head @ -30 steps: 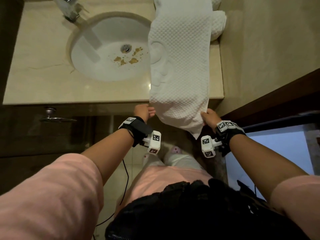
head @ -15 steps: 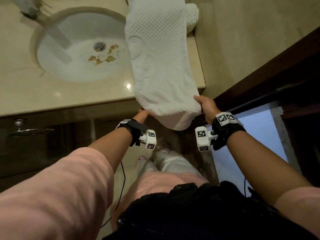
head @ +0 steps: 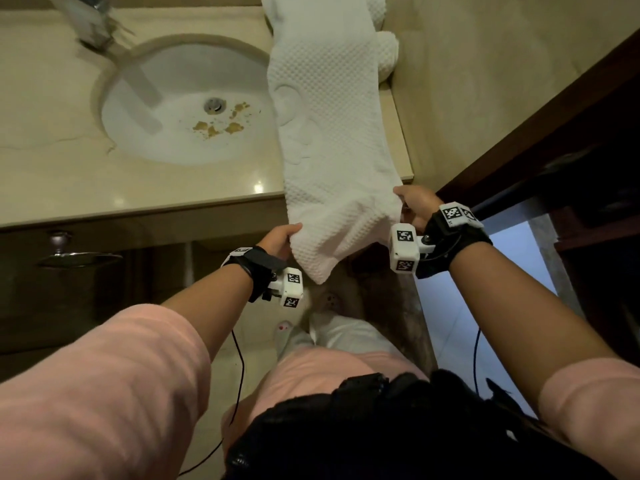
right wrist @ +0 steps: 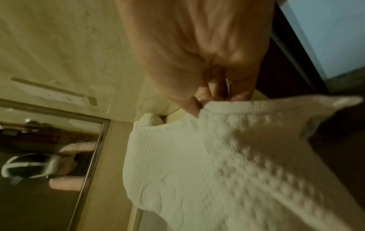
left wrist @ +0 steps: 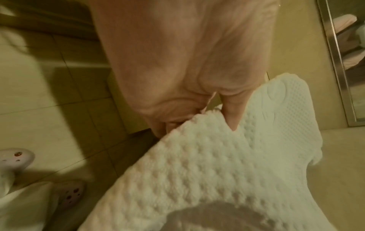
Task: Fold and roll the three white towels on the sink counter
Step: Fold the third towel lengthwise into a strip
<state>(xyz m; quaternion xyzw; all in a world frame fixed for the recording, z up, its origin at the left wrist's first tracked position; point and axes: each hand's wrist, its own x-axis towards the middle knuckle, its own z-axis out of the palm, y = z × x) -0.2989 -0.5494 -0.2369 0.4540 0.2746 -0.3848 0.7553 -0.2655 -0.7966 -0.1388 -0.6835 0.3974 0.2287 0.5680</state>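
Note:
A white waffle-textured towel [head: 325, 133] lies lengthwise along the right end of the beige sink counter [head: 52, 181], its near end hanging past the front edge. My left hand [head: 280, 237] pinches the near left corner of the towel [left wrist: 217, 164] between thumb and fingers. At the near right corner, my right hand [head: 414, 206] grips the towel [right wrist: 207, 164] edge in the same way. Behind the towel, by the wall, sits another white towel [head: 386, 55], partly hidden. A third towel is not clearly visible.
A white basin [head: 187, 109] with brown specks near its drain is set in the counter left of the towel, under a chrome tap [head: 93, 22]. A beige wall [head: 485, 81] bounds the counter on the right. A mirror [right wrist: 49, 164] stands behind. Dark cabinet fronts [head: 69, 289] lie below.
Both hands keep hold of the towel's near corners. The near end has been raised and drawn a little, with the right hand now higher than the left. The head view has shifted.

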